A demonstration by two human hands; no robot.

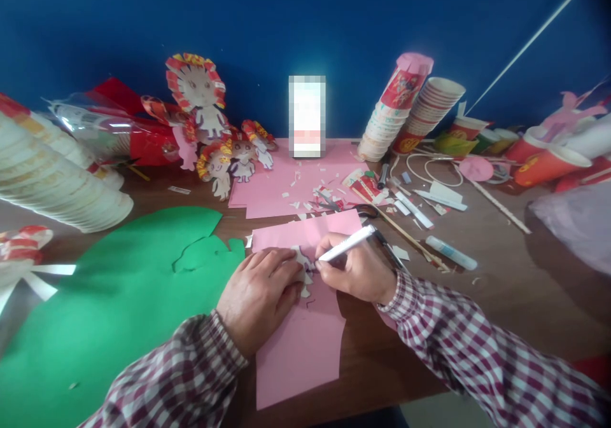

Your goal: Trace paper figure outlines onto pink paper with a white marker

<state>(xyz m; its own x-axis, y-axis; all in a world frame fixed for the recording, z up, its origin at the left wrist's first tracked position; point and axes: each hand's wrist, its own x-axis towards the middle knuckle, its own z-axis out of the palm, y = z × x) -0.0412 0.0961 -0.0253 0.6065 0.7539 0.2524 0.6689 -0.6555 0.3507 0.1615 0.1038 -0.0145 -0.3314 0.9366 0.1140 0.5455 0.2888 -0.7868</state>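
Observation:
On a sheet of pink paper (300,361) lies a small white paper cutout (305,282), partly hidden by my hands. My left hand (260,291) rests flat over its left side, fingers stretched out and pressing it against the sheet. A white marker (347,243) is pinched in my right hand (360,275), its tip down at the cutout's right edge. Just below the cutout, a short dark line shows on the pink paper.
Green paper (143,313) spreads at left beside stacked paper cups (57,161). Paper figures (205,97) stand behind it. A bright phone (307,116) leans at the wall. Scissors (329,203), scraps and a glue tube (451,252) lie beyond my right hand, near more cups (386,123).

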